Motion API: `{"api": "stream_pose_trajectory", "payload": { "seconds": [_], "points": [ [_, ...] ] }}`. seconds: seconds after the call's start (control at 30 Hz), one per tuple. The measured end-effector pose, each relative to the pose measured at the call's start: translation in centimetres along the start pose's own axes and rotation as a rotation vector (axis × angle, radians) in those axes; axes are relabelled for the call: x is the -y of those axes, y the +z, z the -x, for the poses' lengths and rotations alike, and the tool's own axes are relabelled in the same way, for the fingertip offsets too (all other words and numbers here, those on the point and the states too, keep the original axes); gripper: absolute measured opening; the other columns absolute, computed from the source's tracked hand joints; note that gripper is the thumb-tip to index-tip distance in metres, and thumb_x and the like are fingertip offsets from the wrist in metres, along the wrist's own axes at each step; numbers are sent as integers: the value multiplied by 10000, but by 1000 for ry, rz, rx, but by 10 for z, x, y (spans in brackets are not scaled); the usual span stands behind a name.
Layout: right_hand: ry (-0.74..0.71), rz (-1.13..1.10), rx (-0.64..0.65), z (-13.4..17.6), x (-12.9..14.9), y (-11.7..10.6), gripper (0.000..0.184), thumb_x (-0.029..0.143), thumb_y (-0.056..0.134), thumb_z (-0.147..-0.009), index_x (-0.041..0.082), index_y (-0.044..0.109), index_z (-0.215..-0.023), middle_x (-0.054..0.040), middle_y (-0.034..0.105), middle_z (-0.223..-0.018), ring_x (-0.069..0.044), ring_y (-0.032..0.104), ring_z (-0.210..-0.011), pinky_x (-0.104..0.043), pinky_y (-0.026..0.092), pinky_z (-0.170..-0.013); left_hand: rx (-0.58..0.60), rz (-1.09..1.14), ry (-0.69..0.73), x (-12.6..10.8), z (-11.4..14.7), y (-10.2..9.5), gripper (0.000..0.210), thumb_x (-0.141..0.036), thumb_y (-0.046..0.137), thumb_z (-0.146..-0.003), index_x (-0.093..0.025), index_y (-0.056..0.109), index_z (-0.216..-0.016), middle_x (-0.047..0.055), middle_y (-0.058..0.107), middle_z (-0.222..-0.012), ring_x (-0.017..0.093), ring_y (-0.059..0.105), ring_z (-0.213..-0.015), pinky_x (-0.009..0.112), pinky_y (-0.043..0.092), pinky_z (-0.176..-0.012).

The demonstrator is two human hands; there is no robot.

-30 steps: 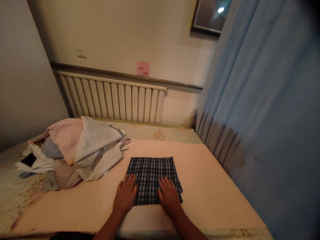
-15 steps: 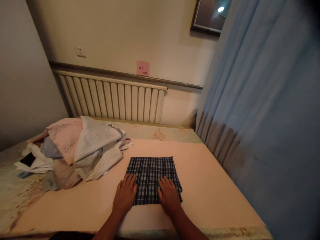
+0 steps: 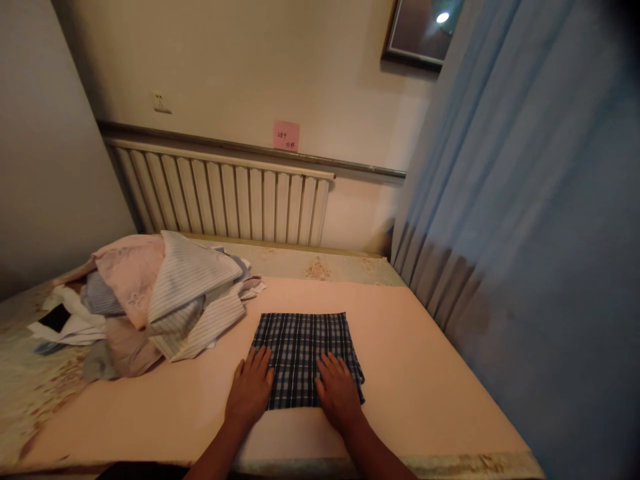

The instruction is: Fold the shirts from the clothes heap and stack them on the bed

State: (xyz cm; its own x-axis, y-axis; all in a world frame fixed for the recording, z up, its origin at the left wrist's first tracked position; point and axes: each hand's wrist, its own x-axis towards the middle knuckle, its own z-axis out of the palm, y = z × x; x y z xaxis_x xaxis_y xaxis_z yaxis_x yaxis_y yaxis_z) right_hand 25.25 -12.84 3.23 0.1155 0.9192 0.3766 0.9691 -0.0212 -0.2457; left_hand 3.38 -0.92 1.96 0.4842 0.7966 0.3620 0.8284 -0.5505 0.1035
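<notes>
A dark blue plaid cloth (image 3: 300,347), folded into a rough square, lies flat in front of me; what kind of garment it is, I cannot tell. On its left edge rests my left hand (image 3: 251,383), palm down with the fingers stretched out. My right hand (image 3: 339,387) lies open and flat on the right part of the cloth. Neither hand grips anything. Beneath the cloth spreads a pale pink sheet (image 3: 410,373).
A loose heap of clothes (image 3: 190,280), striped, pink and white, sits at the left on a floral-patterned surface (image 3: 30,387). Behind stands a white radiator (image 3: 225,193) against the wall. A blue curtain (image 3: 525,233) hangs along the right side.
</notes>
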Motion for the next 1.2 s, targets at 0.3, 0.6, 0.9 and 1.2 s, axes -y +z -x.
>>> {"api": "stream_pose_trajectory", "payload": {
  "seconds": [0.3, 0.6, 0.9, 1.2],
  "points": [
    [-14, 17, -9, 0, -1, 0, 413, 253, 453, -927, 202, 561, -1323, -57, 539, -1397, -258, 409, -1356, -471, 316, -1131, 14, -17, 1, -1, 0, -2, 492, -319, 336, -947, -170, 478, -1393, 62, 473, -1470, 277, 360, -1389, 490, 276, -1119],
    [-10, 29, -9, 0, 0, 0, 413, 269, 453, -930, 215, 558, -1326, -44, 539, -1398, -248, 417, -1351, -458, 321, -1130, 8, 9, 2, 0, 0, -1, 492, -326, 345, -945, -181, 479, -1395, 69, 476, -1467, 276, 358, -1391, 490, 284, -1118],
    [-4, 29, -3, -1, 0, -1, 414, 266, 446, -930, 219, 558, -1326, -46, 535, -1402, -248, 412, -1355, -455, 318, -1129, -24, 17, 11, -1, 0, -2, 475, -320, 366, -943, -195, 497, -1382, 74, 494, -1451, 286, 370, -1384, 504, 296, -1111],
    [-16, 36, -8, 0, -1, 2, 420, 261, 456, -923, 214, 552, -1329, -47, 535, -1402, -243, 397, -1365, -455, 315, -1132, 4, 13, -2, -1, 0, -2, 481, -318, 355, -943, -192, 490, -1387, 68, 475, -1467, 280, 360, -1389, 501, 287, -1114]
  ]
}}
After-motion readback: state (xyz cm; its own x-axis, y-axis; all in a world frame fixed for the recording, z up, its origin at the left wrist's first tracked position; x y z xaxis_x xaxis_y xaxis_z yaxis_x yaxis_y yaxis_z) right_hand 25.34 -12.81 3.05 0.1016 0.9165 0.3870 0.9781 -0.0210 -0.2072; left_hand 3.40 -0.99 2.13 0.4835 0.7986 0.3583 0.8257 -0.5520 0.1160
